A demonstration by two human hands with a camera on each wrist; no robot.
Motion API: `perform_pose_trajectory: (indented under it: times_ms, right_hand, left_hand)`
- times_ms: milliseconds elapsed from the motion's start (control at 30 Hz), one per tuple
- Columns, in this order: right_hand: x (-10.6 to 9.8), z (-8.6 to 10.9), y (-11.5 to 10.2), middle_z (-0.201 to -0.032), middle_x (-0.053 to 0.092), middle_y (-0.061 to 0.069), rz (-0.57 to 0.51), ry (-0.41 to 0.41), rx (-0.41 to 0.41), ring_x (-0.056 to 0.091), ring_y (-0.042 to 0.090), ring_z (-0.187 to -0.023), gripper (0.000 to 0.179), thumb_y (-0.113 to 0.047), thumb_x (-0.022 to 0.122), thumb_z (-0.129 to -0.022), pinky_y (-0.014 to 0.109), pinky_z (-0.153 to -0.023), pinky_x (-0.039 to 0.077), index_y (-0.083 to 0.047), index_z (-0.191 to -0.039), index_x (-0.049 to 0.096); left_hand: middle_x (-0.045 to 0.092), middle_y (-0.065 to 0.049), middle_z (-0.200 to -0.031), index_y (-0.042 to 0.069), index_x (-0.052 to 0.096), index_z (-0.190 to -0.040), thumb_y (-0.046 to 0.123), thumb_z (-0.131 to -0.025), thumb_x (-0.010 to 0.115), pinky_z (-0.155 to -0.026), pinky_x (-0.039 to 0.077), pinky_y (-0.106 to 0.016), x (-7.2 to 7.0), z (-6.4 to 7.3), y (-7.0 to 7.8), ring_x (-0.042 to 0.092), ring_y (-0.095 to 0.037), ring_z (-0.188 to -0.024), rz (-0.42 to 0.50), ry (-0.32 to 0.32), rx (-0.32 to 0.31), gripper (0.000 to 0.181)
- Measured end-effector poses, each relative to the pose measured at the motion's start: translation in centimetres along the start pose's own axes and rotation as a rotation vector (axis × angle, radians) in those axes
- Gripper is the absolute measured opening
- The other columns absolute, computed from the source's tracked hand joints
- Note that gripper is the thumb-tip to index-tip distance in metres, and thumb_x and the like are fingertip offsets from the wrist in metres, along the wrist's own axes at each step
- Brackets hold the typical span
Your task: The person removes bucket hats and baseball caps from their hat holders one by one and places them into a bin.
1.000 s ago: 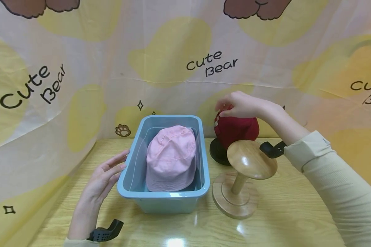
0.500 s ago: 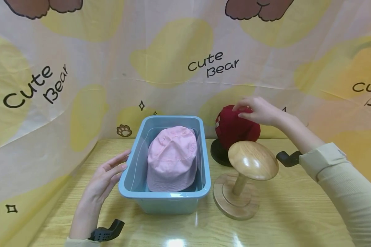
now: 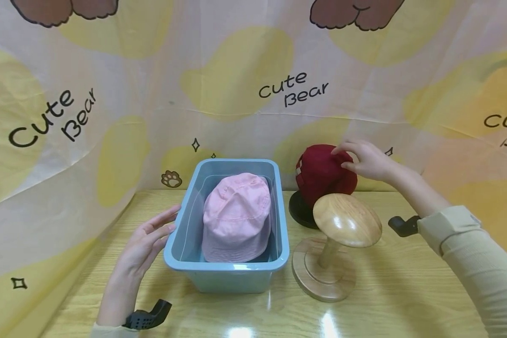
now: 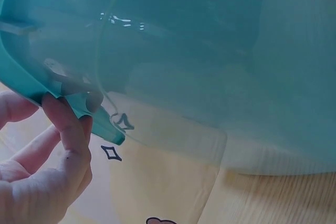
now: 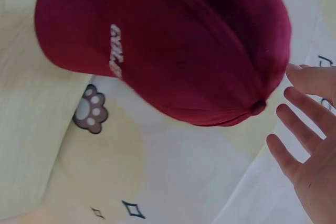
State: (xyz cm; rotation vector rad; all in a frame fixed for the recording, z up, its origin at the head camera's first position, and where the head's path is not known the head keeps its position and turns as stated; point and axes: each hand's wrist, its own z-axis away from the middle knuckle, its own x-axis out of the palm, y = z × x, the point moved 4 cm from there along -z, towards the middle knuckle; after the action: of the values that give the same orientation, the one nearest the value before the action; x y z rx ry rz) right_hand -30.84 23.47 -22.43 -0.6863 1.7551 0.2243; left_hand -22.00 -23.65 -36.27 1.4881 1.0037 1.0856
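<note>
A pink bucket hat (image 3: 237, 211) lies inside a light-blue plastic bin (image 3: 175, 265). My left hand (image 3: 145, 244) touches the outer left side of the bin with relaxed fingers; in the left wrist view its fingertips (image 4: 65, 121) are right at the rim. A dark red baseball cap (image 3: 321, 169) with white lettering on its front sits on a stand with a round black base (image 3: 300, 211), behind and right of the bin. At the cap's upper right is my right hand (image 3: 369, 159). In the right wrist view, its fingers (image 5: 302, 124) are spread beside the crown, holding nothing.
A wooden hat stand (image 3: 346, 220) with a domed top and round base stands right of the bin, in front of the red cap. Behind the wooden table (image 3: 414, 291) hangs a printed cloth (image 3: 232, 70) with bear patterns. Black wrist cameras (image 3: 148, 315) stick out near both sleeves.
My right hand has moved rightward and down from over the red cap's top to its right side. The cap stays on its stand, and my left hand stays at the bin.
</note>
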Motion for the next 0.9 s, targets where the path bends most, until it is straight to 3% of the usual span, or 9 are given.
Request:
perform_pose_trajectory:
  times_ms: [167, 467, 900]
  right_hand:
    - [0.7, 0.7, 1.2, -0.122, 0.060, 0.024, -0.014, -0.004, 0.046, 0.051, 0.042, -0.118, 0.035, 0.004, 0.064, -0.084, 0.057, -0.101, 0.039, -0.001, -0.118, 0.060]
    - [1.2, 1.3, 2.0, -0.123, 0.058, 0.022, -0.055, 0.011, 0.068, 0.056, 0.041, -0.112, 0.038, 0.002, 0.063, -0.087, 0.057, -0.092, 0.047, -0.001, -0.124, 0.057]
    - [1.7, 1.5, 2.2, -0.113, 0.063, 0.022, -0.077, 0.134, 0.062, 0.063, 0.040, -0.101, 0.029, 0.007, 0.064, -0.084, 0.049, -0.080, 0.056, 0.004, -0.112, 0.063]
  left_hand:
    - [0.060, 0.010, -0.121, 0.013, 0.054, -0.136, 0.004, -0.097, 0.052, -0.089, 0.053, -0.021, 0.0, -0.1, -0.1, 0.064, -0.004, -0.105, -0.002, -0.005, 0.003, 0.041]
    - [0.061, 0.009, -0.121, 0.014, 0.055, -0.135, 0.004, -0.097, 0.052, -0.088, 0.053, -0.021, -0.1, -0.1, -0.2, 0.064, -0.006, -0.105, -0.001, -0.002, 0.007, 0.040]
    - [0.061, 0.009, -0.122, 0.016, 0.056, -0.134, 0.003, -0.096, 0.051, -0.089, 0.053, -0.021, -0.2, -0.1, -0.3, 0.064, -0.005, -0.106, 0.005, 0.000, 0.016, 0.040]
